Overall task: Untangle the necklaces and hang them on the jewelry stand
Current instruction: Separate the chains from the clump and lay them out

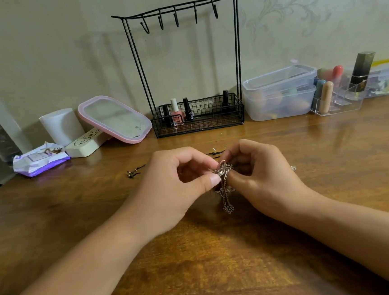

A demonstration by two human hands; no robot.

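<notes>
Necklaces [225, 184], a knotted clump of silver chain, hang between 2 hands held just above a wooden counter [199, 264]. The left hand [180, 184] pinches the top of the clump between thumb and forefinger. The right hand [257, 172] has its fingers curled around the same knot from the other side, so both hands are grasping the chains. A short loop of fine metal links dangles below the fingers, close to the counter; I cannot tell if it touches the wood.

This looks like the untangling step, with nothing hung yet. The jewelry stand [186, 65], thin black wire with 5 bare hooks along a curved top bar, stands at the back against the wall, well apart from the hands. Its mesh basket base holds small nail polish bottles [181, 112]. A dark cord [135, 171] with small beads lies on the counter left of the hands, possibly another necklace.

The next move likely calls for delicate work: teasing 1 strand loose from the knot without pulling it tighter, since the links are thin and snag easily.
</notes>
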